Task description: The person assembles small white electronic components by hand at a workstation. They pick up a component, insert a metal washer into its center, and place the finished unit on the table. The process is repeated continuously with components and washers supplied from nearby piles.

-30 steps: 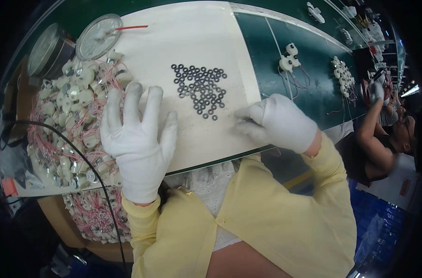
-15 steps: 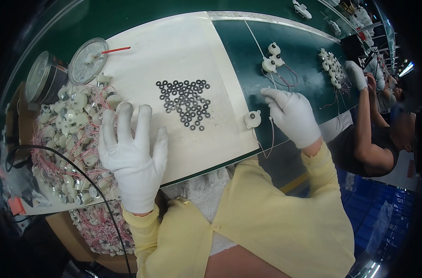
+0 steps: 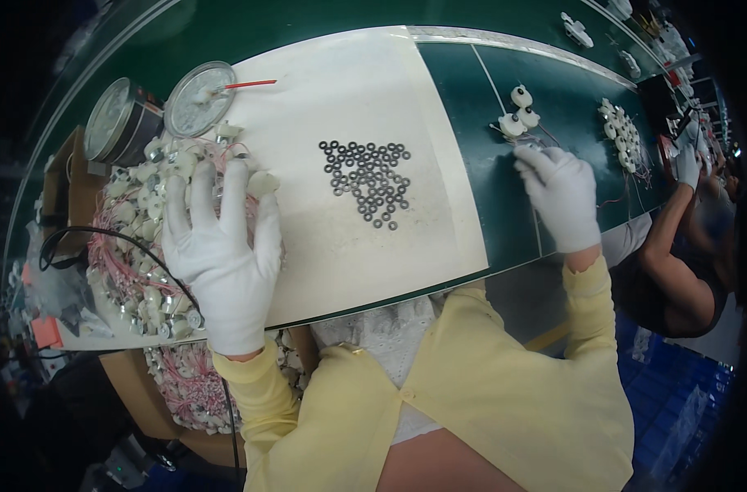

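My left hand [image 3: 222, 254], in a white glove, lies with fingers spread over the near right side of a heap of small white motor-like parts [image 3: 148, 176] with thin pink wires. On the green mat [image 3: 504, 221], my right hand [image 3: 562, 197], also gloved, has its fingers bent together just nearer than three grouped white parts [image 3: 513, 125] with dark centres. What lies between those fingertips is hidden. Between my hands, many small dark rings [image 3: 365, 176] are spread on the white sheet [image 3: 308, 262].
A tin [image 3: 115, 123] and a round lid [image 3: 197, 98] with a red stick [image 3: 250, 84] stand far left. A black cable [image 3: 127, 258] crosses the heap. More white parts [image 3: 622, 135] sit at far right, near a co-worker's arm [image 3: 664, 246]. Below the table, a cardboard box [image 3: 131, 394] holds more.
My left hand has moved left onto the heap. My right hand has gone a little farther off, closer to the grouped parts. The single white part at the sheet's right edge no longer shows there.
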